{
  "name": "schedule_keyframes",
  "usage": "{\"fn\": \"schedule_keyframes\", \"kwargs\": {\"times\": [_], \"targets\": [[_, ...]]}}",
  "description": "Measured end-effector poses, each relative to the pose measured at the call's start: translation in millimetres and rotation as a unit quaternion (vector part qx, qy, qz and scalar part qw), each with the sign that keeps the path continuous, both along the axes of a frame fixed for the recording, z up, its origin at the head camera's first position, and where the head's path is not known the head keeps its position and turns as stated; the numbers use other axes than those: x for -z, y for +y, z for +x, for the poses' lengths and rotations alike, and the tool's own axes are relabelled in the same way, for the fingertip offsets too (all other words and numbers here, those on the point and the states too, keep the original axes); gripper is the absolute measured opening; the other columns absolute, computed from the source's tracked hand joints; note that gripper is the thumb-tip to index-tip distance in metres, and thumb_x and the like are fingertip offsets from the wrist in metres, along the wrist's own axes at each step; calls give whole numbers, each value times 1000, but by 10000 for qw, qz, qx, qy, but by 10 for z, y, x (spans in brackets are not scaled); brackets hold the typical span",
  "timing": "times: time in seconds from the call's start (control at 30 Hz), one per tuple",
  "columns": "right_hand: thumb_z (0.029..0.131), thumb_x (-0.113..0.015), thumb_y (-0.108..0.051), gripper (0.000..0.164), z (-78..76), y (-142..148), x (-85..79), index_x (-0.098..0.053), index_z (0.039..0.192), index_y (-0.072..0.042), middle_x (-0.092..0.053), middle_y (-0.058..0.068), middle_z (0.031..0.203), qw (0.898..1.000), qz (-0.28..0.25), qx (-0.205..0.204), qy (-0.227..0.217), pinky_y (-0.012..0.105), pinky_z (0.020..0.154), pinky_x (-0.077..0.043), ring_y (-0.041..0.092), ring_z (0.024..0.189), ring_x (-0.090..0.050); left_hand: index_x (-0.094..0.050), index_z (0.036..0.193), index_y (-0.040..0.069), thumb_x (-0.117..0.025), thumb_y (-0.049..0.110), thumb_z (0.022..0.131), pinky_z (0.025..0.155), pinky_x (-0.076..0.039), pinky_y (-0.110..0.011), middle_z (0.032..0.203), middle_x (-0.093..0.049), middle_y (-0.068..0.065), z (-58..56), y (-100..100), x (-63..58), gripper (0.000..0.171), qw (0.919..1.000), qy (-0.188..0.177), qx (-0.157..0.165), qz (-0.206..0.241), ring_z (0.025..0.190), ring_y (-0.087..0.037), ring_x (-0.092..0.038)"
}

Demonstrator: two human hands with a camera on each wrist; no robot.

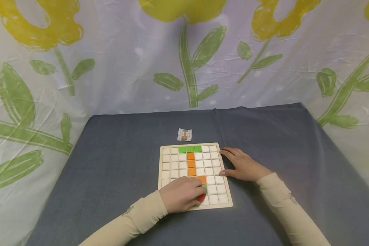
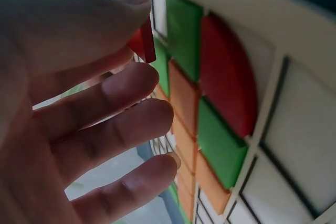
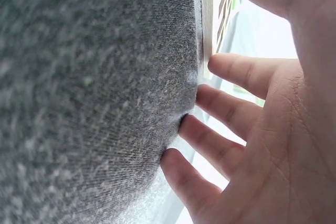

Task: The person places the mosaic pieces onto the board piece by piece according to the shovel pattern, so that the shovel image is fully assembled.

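My left hand [image 1: 181,194] is over the near part of a pale wooden grid board [image 1: 226,205]. In the left wrist view, its thumb and index finger pinch a small red tile [image 2: 148,45] just above the board. Another red tile [image 2: 226,72], with a curved edge, lies on the board against green tiles [image 2: 223,140]. My right hand [image 1: 244,166] rests at the board's right edge, fingers spread and fingertips on the cloth and rim. A column of orange tiles [image 1: 191,164] runs below a row of green tiles [image 1: 190,149]. My left hand hides several near squares.
A small printed card [image 1: 184,135] with a grid picture lies beyond the board. Dark grey cloth [image 1: 110,164] covers the table. A pale curtain [image 1: 120,61] with yellow flowers and green leaves hangs behind and at both sides.
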State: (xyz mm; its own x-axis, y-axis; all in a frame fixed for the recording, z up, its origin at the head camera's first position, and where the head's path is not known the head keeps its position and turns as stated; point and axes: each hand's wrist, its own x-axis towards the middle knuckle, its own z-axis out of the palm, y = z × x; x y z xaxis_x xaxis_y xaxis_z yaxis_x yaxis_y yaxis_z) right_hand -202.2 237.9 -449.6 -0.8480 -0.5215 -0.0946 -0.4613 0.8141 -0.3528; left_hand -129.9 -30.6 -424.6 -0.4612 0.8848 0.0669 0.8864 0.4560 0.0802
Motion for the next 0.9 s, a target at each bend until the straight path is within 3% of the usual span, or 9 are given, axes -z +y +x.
{"fn": "schedule_keyframes", "kwargs": {"times": [0.3,0.47,0.73,0.9], "targets": [[82,-68,-56,85,7,-5,-12,-37,147,-12,-35,15,150,10000,-63,-38,40,54,105,-35,35,138,-32,-65,99,19,-71,31,87,63,-44,-21,81,-53,9,46,37,89,18,9998,-203,-1,-10,70,-4,-50],[81,-68,-56,85,9,-12,-3,-38,147,-12,-35,15,150,10000,-40,-14,38,54,105,-35,35,138,-32,-65,102,20,-71,33,86,64,-45,-21,82,-53,9,49,48,147,21,9999,-134,20,34,70,-3,-49],[82,-68,-56,85,5,-7,-6,-37,147,-11,-35,16,150,10000,-13,-3,53,55,105,-35,36,137,-32,-64,113,26,-67,36,90,52,-30,-17,79,-50,10,38,47,155,25,9999,-117,41,36,65,-2,-44],[82,-68,-56,85,11,-9,-16,-38,147,-11,-36,16,150,10000,-15,7,42,55,105,-35,36,137,-33,-66,108,27,-67,34,90,54,-33,-17,79,-51,9,32,44,153,20,9999,-76,100,116,65,-2,-44]]}}
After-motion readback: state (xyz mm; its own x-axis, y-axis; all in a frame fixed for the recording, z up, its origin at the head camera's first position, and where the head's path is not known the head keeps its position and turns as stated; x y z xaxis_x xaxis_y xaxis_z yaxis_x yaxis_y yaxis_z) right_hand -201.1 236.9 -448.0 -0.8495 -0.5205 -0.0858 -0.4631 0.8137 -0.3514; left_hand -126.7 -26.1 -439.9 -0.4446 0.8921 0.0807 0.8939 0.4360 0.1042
